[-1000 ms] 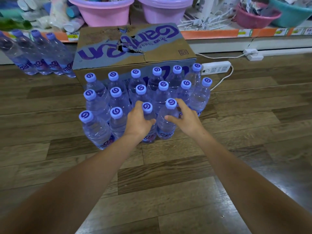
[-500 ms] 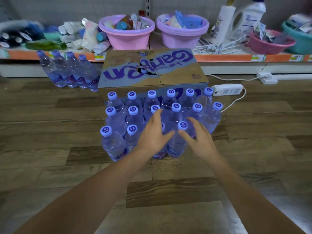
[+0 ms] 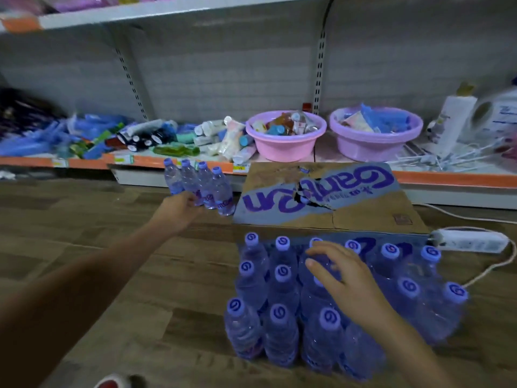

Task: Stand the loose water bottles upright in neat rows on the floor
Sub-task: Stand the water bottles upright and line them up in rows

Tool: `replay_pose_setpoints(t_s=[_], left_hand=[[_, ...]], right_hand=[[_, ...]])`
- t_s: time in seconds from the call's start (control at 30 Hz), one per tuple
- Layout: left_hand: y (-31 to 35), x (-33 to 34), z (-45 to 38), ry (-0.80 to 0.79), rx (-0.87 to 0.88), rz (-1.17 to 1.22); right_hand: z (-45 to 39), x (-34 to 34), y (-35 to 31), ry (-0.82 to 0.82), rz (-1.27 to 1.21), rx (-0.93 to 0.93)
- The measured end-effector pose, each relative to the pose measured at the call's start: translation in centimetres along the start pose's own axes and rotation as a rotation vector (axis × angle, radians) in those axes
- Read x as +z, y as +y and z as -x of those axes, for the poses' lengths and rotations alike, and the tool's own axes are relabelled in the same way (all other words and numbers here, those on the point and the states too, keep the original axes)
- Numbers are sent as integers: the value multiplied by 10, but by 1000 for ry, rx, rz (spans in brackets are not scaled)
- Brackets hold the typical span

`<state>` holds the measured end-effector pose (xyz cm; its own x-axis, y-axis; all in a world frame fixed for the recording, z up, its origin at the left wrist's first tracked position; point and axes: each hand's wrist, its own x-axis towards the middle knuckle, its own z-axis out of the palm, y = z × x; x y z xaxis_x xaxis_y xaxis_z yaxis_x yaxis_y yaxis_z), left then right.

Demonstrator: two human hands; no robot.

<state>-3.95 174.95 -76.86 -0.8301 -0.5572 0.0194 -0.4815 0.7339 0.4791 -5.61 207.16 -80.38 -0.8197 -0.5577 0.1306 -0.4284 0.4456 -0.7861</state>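
Note:
A block of upright water bottles [image 3: 281,329] with purple caps stands in rows on the wood floor, in front of a cardboard box [image 3: 363,211]. My right hand [image 3: 344,275] hovers over the middle of the block, fingers spread, holding nothing. A short row of loose bottles [image 3: 221,191] stands further back on the left, by the shelf base. My left hand [image 3: 179,208] is stretched out to that row. Its fingers curl around the base of the leftmost bottles and hide their bottoms. Whether it grips one is unclear.
A white power strip [image 3: 470,240] and its cable lie on the floor right of the box. The low shelf behind holds a pink basin [image 3: 285,144], a purple basin [image 3: 375,147] and loose goods. A red-and-white object [image 3: 112,383] sits at the bottom edge.
Both hands have left the front bottles of the block. My left hand has reached far left to the loose row, and my right hand has lifted over the block. The view has tilted up.

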Motion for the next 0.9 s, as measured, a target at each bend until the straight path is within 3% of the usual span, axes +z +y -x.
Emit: replay_pose_setpoints(t_s=[0.2,0.5,0.77,0.9], left_hand=[[-69,14,-58,-53,-89,104],[-135,24,-171,-125,-58,315],[-141,62,-285,-165,89,446],[-134,81,-322,-148,136,519]], right_hand=[[-66,66,-20,33,-203,107],[-210,168,-61,20,-186,172],[-346,234,-34,101,-8,321],[-397,252,-20,170,-85,416]])
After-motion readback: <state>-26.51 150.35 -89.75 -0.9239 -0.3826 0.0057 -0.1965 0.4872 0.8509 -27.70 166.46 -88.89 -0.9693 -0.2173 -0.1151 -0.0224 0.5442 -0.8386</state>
